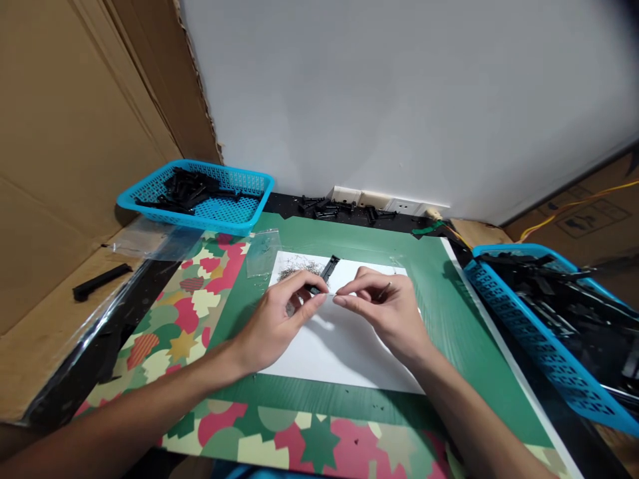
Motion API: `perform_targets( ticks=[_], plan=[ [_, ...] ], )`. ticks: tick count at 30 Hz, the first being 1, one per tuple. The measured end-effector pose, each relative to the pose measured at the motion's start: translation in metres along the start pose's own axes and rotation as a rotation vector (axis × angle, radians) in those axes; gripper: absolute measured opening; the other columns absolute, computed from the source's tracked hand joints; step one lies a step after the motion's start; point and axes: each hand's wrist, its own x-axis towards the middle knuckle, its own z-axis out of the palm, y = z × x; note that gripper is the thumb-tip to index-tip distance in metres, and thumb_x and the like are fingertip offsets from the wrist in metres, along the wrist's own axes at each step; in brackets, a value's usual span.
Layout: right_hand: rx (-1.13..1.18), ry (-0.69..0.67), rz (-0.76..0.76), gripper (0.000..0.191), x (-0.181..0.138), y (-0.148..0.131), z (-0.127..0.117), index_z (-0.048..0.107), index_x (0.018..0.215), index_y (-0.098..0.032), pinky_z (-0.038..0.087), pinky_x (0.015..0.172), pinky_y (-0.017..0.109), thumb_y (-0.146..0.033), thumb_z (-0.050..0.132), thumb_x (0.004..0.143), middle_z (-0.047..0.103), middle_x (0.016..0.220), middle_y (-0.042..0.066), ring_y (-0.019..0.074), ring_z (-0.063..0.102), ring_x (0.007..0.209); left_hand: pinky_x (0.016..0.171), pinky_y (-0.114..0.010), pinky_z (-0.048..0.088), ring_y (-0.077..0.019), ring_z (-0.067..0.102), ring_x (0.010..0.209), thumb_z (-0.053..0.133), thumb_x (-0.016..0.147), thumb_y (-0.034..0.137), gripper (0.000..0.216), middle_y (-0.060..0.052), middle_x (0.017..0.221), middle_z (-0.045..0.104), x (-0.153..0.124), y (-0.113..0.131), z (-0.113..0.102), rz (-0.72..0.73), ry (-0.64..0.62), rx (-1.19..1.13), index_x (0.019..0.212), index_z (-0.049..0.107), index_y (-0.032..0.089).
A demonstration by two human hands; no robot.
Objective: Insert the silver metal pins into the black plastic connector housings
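At upper left, a blue basket point(219, 211) holds black parts point(190, 189); at centre, the left hand point(279, 313) and right hand point(387, 309) pinch a small pale piece point(331, 295) beside a black strip point(330, 267), apparently mid-handling; at right, a second basket point(536, 336) is heaped, finished or waiting unclear.

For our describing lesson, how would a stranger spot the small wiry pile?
On the green mat lies a white sheet. By its far left corner, just beyond the left hand, sits the wiry pile, a fine tangle unlike the thicker black bar beside it.
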Motion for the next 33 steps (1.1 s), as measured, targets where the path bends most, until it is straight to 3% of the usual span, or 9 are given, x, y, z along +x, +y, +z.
perform_targets(
  ticks=[3, 9, 14, 22, 29, 33],
  plan=[
    [0.048, -0.044, 0.03, 0.006, -0.001, 0.0, 0.004, 0.087, 0.082, -0.024, 0.03, 0.054, 0.028, -0.029, 0.091, 0.081, 0.041, 0.059, -0.006, 0.0096, 0.039, 0.055, 0.078, -0.03, 0.047, -0.0165, 0.063, 0.092, 0.06, 0.107, 0.034, 0.015, -0.002, 0.104, 0.066, -0.001, 0.001, 0.0, 0.033, -0.023, 0.043, 0.11, 0.069, 0.023],
    [0.081, -0.057, 0.068, 0.008, -0.002, 0.001, 0.007, 0.086, 0.082, -0.023, 0.028, 0.054, 0.028, -0.03, 0.091, 0.081, 0.038, 0.059, -0.007, 0.0095, 0.036, 0.056, 0.078, -0.03, 0.047, -0.0156, 0.061, 0.089, 0.058, 0.108, 0.033, 0.013, -0.001, 0.101, 0.064, -0.003, 0.003, 0.0, 0.084, -0.015, 0.074, 0.108, 0.068, 0.024],
    [0.094, -0.006, 0.085, 0.009, -0.003, -0.001, 0.007, 0.086, 0.081, -0.024, 0.028, 0.055, 0.028, -0.032, 0.091, 0.081, 0.039, 0.058, -0.007, 0.0095, 0.036, 0.056, 0.079, -0.03, 0.047, -0.0152, 0.06, 0.088, 0.058, 0.108, 0.03, 0.011, -0.001, 0.102, 0.063, -0.004, 0.0, 0.0, 0.119, -0.015, 0.09, 0.109, 0.066, 0.024],
    [0.061, -0.093, 0.097, 0.017, -0.003, -0.004, 0.006, 0.084, 0.084, -0.021, 0.026, 0.053, 0.028, -0.037, 0.088, 0.083, 0.041, 0.061, -0.006, 0.0102, 0.035, 0.056, 0.072, -0.029, 0.044, -0.0153, 0.057, 0.083, 0.055, 0.109, 0.028, 0.009, -0.002, 0.101, 0.061, -0.005, -0.003, -0.001, 0.164, -0.022, 0.139, 0.109, 0.063, 0.023],
    [-0.034, -0.079, 0.006, 0.011, -0.007, -0.007, 0.007, 0.082, 0.087, -0.021, 0.026, 0.051, 0.027, -0.031, 0.083, 0.088, 0.043, 0.063, -0.005, 0.0098, 0.034, 0.055, 0.073, -0.029, 0.044, -0.0157, 0.056, 0.084, 0.055, 0.109, 0.031, 0.011, -0.002, 0.1, 0.06, -0.004, -0.005, -0.001, 0.143, -0.023, 0.14, 0.109, 0.063, 0.023],
    [-0.118, 0.052, -0.141, 0.007, -0.01, -0.01, 0.01, 0.08, 0.081, -0.02, 0.029, 0.05, 0.026, -0.024, 0.08, 0.088, 0.046, 0.06, -0.006, 0.0093, 0.038, 0.052, 0.077, -0.029, 0.049, -0.016, 0.061, 0.092, 0.06, 0.107, 0.033, 0.02, -0.004, 0.115, 0.062, -0.007, -0.008, 0.003, 0.068, 0.016, 0.009, 0.127, 0.057, 0.028]
  ],
)
